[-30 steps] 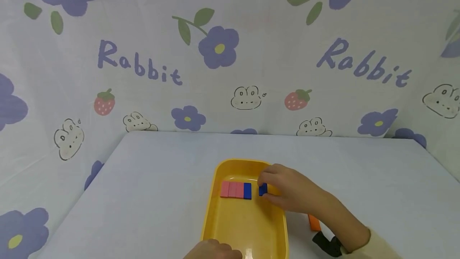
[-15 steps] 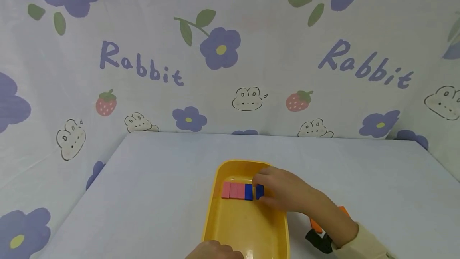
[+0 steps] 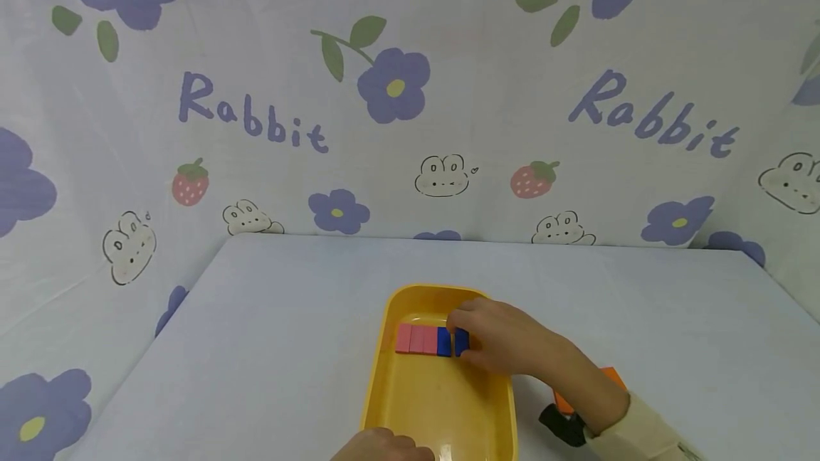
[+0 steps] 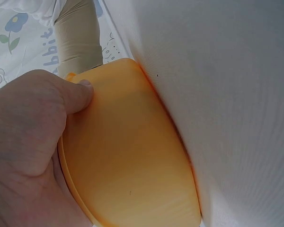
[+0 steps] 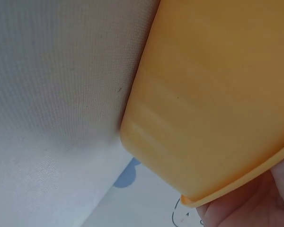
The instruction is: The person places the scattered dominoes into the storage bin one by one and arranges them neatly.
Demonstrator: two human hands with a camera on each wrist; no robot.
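Observation:
A yellow tray (image 3: 442, 404) stands on the white table, with a row of pink tiles (image 3: 416, 339) and a blue tile (image 3: 444, 341) lying near its far end. Just right of that row, my right hand (image 3: 506, 336) reaches over the tray's side and pinches a second blue tile (image 3: 461, 342) between thumb and fingers, a narrow gap from the first. My left hand (image 3: 384, 445) grips the tray's near rim; in the left wrist view its thumb presses the outer wall (image 4: 128, 142). The right wrist view shows the opposite outer wall (image 5: 208, 94) and part of the right hand (image 5: 255, 203) over the rim.
Orange pieces (image 3: 613, 377) lie on the table right of the tray, partly behind the right forearm. A dark strap-like item (image 3: 562, 425) is by the right wrist. Printed cloth (image 3: 474, 91) with flowers and rabbits hangs behind the table (image 3: 288, 347).
My right hand has slid a little to the left with the blue tile, narrowing the gap to the row. The left hand has stayed on the tray's rim.

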